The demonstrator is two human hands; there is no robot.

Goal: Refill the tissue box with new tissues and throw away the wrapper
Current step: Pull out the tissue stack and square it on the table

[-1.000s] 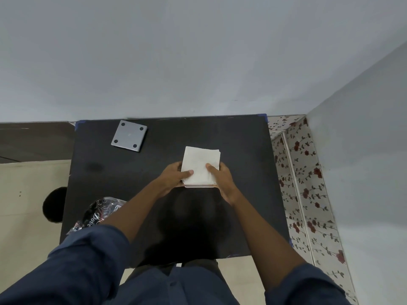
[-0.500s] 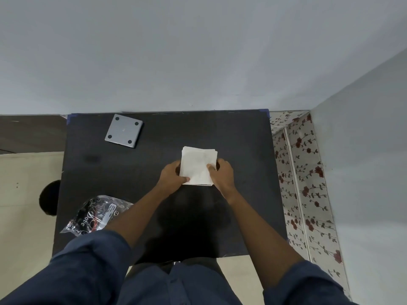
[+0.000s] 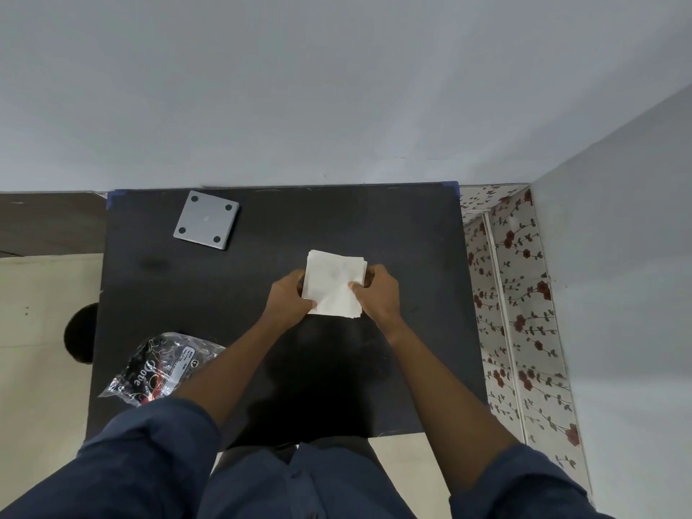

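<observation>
A white stack of tissues (image 3: 334,282) lies at the middle of the black table (image 3: 412,256), and both hands grip it. My left hand (image 3: 286,299) holds its left edge with the thumb on top. Along the right edge, my right hand (image 3: 376,294) pinches the stack. A brown edge of something shows under the stack by my right fingers; what it is I cannot tell. The crumpled clear wrapper (image 3: 161,367) with black and red print rests at the table's front left, apart from both hands. A grey square lid or base (image 3: 206,220) with round feet lies at the back left.
The table stands against a grey wall, with a second wall close on the right. Floral-patterned panelling (image 3: 520,294) fills the gap at the right. A dark round object (image 3: 80,339) sits on the cream floor left of the table.
The stack has sunk lower between my hands and my fingers have shifted along its sides. The view has tilted down, so more of the wrapper shows.
</observation>
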